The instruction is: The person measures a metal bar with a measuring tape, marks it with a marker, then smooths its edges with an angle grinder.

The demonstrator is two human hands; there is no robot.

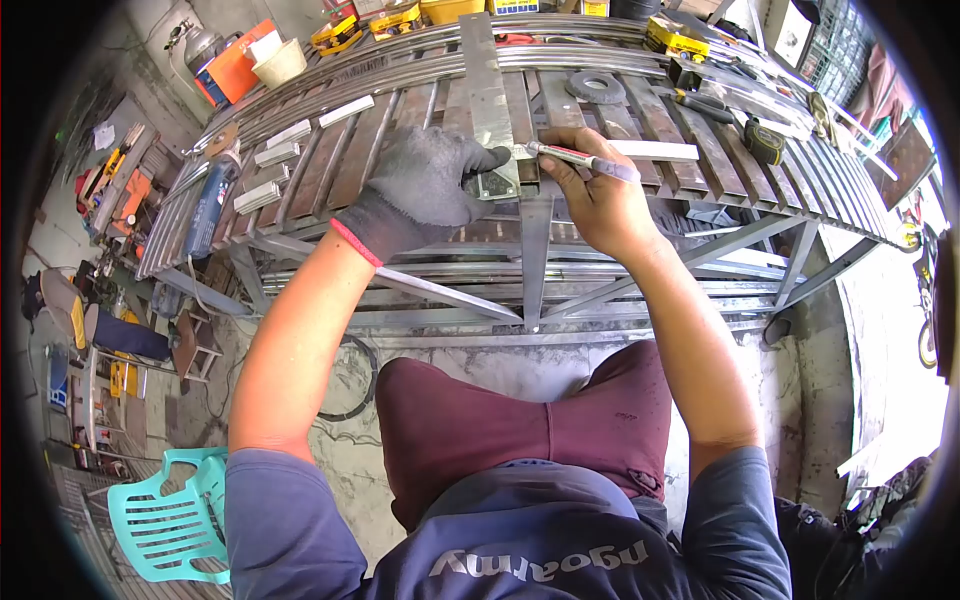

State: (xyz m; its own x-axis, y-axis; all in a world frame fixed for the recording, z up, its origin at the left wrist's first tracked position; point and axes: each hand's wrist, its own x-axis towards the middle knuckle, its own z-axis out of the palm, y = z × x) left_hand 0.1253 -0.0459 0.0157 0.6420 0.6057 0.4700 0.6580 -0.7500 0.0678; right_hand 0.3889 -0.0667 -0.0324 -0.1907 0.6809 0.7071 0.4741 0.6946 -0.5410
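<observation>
On the slatted metal bench [360, 150], my left hand [425, 180], in a grey glove with a red cuff, closes around a small metal square [497, 183] near the front edge. My bare right hand [600, 200] grips a white and grey marker pen [585, 159], its tip pointing left at a light metal piece [522, 151] beside the square. A long flat metal bar [486, 80] runs away from me behind the square. To the right of the pen lies a white strip [655, 150].
Short pale strips [277, 154] and a blue angle grinder [208, 205] lie at the left of the bench. A grinding disc [595, 87], a tape measure [764, 141] and yellow boxes [678, 37] are at the right. A turquoise chair [165, 520] stands lower left.
</observation>
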